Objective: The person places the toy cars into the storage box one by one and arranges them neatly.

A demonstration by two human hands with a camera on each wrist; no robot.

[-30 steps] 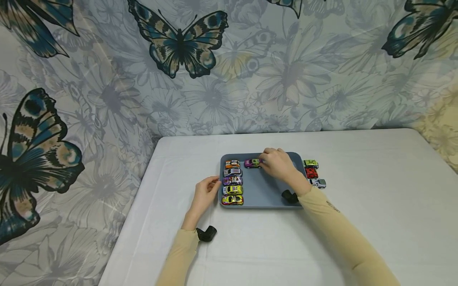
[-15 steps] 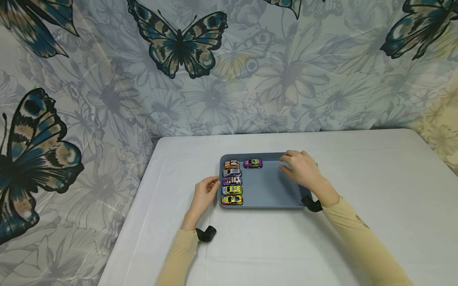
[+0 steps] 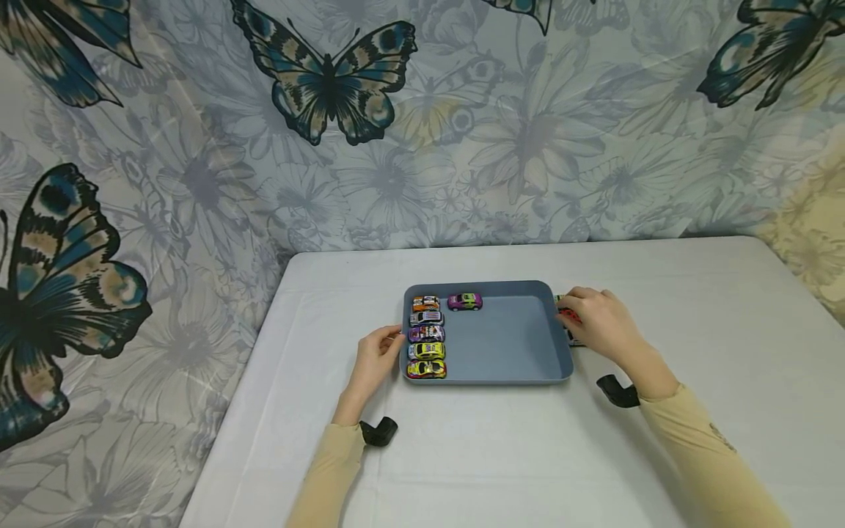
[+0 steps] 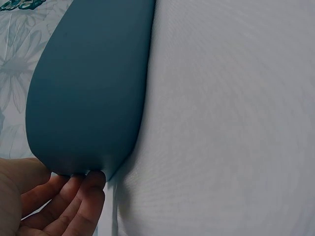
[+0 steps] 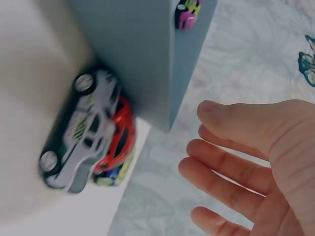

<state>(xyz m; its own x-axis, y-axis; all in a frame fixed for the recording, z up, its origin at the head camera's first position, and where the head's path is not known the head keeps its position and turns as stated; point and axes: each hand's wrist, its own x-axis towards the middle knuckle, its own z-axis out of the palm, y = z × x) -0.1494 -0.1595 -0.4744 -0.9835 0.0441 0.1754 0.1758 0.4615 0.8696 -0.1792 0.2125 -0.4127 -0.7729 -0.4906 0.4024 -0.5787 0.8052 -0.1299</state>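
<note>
Left of the grey-blue tray, my left hand holds its end, with thumb and bent fingertips against the edge in the left wrist view. My right hand is above the toy cars beside the tray's right side. Its fingers are spread and hold nothing in the right wrist view. Below it a white toy car, a red toy car and a yellow-green one stand in a row against the tray wall; the hand partly hides them in the head view.
Several toy cars line the tray's left side, from an orange one to a yellow one. A purple-and-green toy car stands near the tray's back edge. A white cloth covers the table; a butterfly-patterned curtain hangs behind.
My right hand has let go of the purple-and-green toy car and moved right, out of the tray to the cars beside it. The left hand has stayed at the tray's left edge.
</note>
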